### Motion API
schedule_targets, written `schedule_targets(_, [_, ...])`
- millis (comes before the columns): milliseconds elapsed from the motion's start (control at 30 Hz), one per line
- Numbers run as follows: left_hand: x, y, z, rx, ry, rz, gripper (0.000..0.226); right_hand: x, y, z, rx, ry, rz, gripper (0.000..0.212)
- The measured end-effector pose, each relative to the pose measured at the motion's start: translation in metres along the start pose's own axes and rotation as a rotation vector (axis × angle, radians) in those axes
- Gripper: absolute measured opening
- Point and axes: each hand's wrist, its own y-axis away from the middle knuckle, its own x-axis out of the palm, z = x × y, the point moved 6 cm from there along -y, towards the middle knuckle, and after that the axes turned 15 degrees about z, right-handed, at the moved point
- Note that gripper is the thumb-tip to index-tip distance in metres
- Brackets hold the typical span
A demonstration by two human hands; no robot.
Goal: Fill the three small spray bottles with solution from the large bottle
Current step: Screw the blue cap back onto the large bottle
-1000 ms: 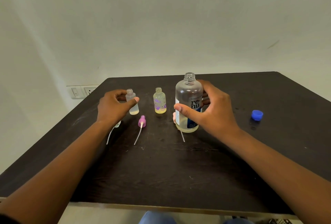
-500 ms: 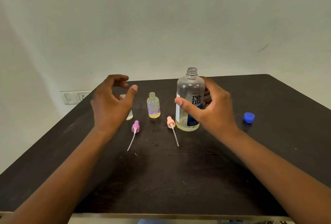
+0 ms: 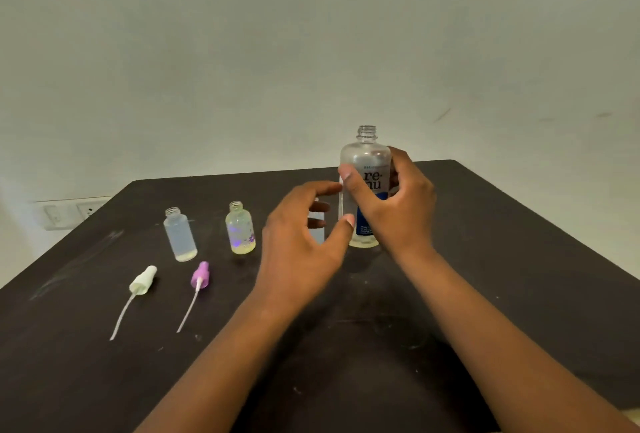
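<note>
Left hand (image 3: 298, 245) has crossed from clear bottle (image 3: 180, 237) toward 3rd small bottle (image 3: 317, 221), fingers curled around it but contact unclear, cannot tell if gripped. Your right hand (image 3: 398, 211) clasps large bottle (image 3: 367, 186), uncapped, upright near tabletop (image 3: 519, 259) far edge, ready to pour. Clear and yellow bottle (image 3: 240, 228) stand open, far left; 2 spray heads lie nearer you.
</note>
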Motion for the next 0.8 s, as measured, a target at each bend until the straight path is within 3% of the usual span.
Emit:
schedule_targets(133, [0.024,-0.017,0.001,-0.057,0.028,0.018,0.061,-0.003,-0.006,-0.016,0.101,0.110,0.094,0.062])
schedule_targets(467, [0.057,-0.023,0.012,-0.089,0.121,0.151,0.069,-0.020,0.012,-0.034,0.118,0.103,0.284,0.065])
schedule_targets(567, [0.060,-0.023,0.014,-0.079,0.129,0.160,0.073,-0.036,0.014,-0.038,0.120,0.012,0.258,0.059])
schedule_targets(667, [0.064,-0.023,0.015,-0.097,0.165,0.168,0.074,-0.053,0.013,-0.055,0.193,0.069,0.210,0.047])
schedule_targets(733, [0.067,-0.023,0.015,-0.100,0.184,0.174,0.073,-0.060,0.011,-0.070,0.239,0.173,0.268,0.019])
schedule_targets(800, [0.069,-0.022,0.015,-0.089,0.191,0.176,0.072,-0.062,0.013,-0.081,0.291,0.263,0.399,0.023])
